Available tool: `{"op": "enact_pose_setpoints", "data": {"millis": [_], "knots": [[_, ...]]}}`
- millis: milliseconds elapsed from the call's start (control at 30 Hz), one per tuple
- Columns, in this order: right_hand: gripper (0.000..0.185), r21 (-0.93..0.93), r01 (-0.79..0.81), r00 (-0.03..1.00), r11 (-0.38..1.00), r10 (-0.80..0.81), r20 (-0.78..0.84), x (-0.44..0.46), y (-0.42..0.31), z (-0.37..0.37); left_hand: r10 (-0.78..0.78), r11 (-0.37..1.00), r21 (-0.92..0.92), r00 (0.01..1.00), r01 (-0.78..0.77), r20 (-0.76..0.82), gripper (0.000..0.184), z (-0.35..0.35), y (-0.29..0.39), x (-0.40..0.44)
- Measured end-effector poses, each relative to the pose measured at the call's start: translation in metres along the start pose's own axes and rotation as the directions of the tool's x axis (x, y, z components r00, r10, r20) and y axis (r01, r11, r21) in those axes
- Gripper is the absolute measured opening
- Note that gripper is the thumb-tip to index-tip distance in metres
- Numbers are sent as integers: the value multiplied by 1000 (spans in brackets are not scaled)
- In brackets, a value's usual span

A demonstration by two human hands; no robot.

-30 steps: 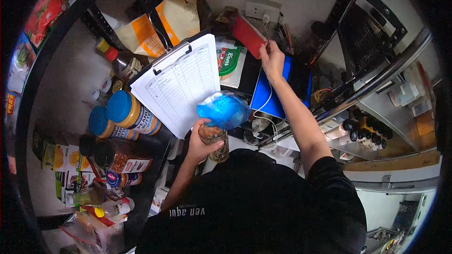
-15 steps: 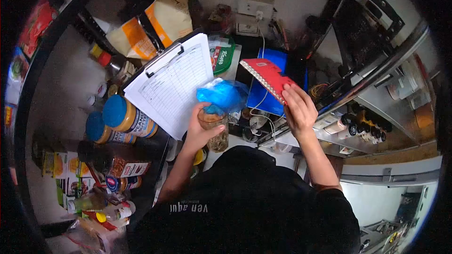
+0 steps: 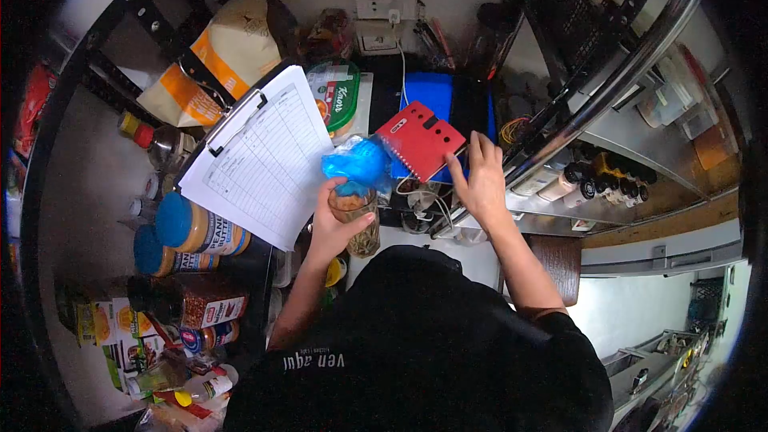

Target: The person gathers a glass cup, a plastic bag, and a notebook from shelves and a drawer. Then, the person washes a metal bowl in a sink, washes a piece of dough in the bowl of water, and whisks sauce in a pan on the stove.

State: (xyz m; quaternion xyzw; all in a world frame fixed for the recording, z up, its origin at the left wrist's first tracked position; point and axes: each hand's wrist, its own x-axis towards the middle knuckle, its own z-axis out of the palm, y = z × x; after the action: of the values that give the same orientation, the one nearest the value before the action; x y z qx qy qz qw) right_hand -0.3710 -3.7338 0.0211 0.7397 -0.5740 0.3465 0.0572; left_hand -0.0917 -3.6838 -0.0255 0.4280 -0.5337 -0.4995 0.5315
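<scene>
My left hand (image 3: 342,228) is wrapped around a clear glass jar (image 3: 364,240) with brownish dried bits inside. A crumpled blue plastic bag (image 3: 352,162) sits at the jar's mouth, just above my fingers. Beyond it, a red spiral notebook (image 3: 420,138) lies over a blue folder-like sheet (image 3: 432,88). My right hand (image 3: 484,184) is at the notebook's right edge, thumb close to its corner and fingers stretched out; whether the thumb touches it I cannot tell. A clipboard with printed forms (image 3: 256,156) leans to the left of the jar.
Peanut butter jars (image 3: 188,224) and several packets and bottles stand on the left. A green-lidded Knorr tub (image 3: 342,100) is at the back. A white cable (image 3: 402,64) runs from the wall socket (image 3: 386,2). Metal shelves (image 3: 632,168) with spice bottles are on the right.
The red notebook has come down from a raised tilt to lie flatter over the blue sheet. My right hand has lowered and its fingers have spread off the notebook. The left hand keeps the jar.
</scene>
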Motion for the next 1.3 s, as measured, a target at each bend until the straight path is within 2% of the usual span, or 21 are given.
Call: {"op": "enact_pose_setpoints", "data": {"millis": [67,133,200,333,400,433,467,533,600,667,733,767,867,900,933,1033,1100,1133,1200,1233,1300], "knots": [[54,31,-217,964,976,209,161,11,-1,1,24,998,59,1000,-24,-5,73,4,2,3],[49,48,-197,968,979,186,169,17,-1,4,93,982,166,996,-91,0,69,9,11,7],[40,153,-26,999,988,32,-36,23,-7,5,75,991,109,997,-72,-20,68,12,8,13],[32,91,130,985,987,-118,-129,30,-26,1,-5,999,-37,995,1,-103,70,11,1,15],[30,594,-161,982,788,68,176,23,-39,3,-28,996,-84,989,16,-147,70,7,-11,12],[35,641,-158,979,751,35,200,20,-51,-3,-53,991,-132,982,29,-182,70,6,-12,9],[43,580,30,993,814,-88,73,17,-57,-6,-52,991,-133,981,27,-188,70,4,-13,5],[54,302,174,977,937,-125,-175,18,-50,-6,-88,996,-33,972,82,-220,71,1,-9,-5],[67,51,-8,990,999,15,-138,14,-19,4,-59,998,-2,974,60,-217,72,-4,-14,-13],[66,-13,-116,993,993,116,-24,13,-1,9,-34,999,26,977,41,-212,73,-10,-22,-17],[61,181,-265,946,947,218,241,17,-6,1,-54,999,0,981,55,-189,75,-11,-26,-20],[51,250,-171,981,953,141,133,18,-13,0,-55,998,-5,979,56,-196,75,-10,-29,-20],[45,443,-26,993,896,-26,111,21,-39,-16,-61,998,-22,976,57,-209,76,-5,-23,-16],[39,585,9,971,811,-146,188,20,-44,-23,-52,997,-59,980,41,-193,76,-5,-25,-15],[37,655,-83,908,751,-214,361,18,-44,-26,-42,995,-96,983,25,-177,76,-4,-27,-14],[36,636,-100,933,765,-150,327,10,-35,-7,-37,994,-110,980,16,-195,76,-4,-33,-17],[48,315,23,988,949,-69,135,11,-20,9,-21,995,-99,982,2,-186,76,-5,-38,-17],[48,318,29,988,948,-76,135,11,-19,14,-6,996,-86,985,-9,-171,77,-5,-40,-18],[64,-118,78,989,990,-61,138,8,-20,18,-24,998,-62,985,13,-173,78,-8,-45,-21],[89,-133,50,972,990,-17,234,7,-22,17,-44,998,-40,984,38,-171,79,-9,-48,-23],[96,-169,43,971,985,-2,238,5,-25,20,-38,997,-71,985,26,-167,82,-11,-55,-26]]}}
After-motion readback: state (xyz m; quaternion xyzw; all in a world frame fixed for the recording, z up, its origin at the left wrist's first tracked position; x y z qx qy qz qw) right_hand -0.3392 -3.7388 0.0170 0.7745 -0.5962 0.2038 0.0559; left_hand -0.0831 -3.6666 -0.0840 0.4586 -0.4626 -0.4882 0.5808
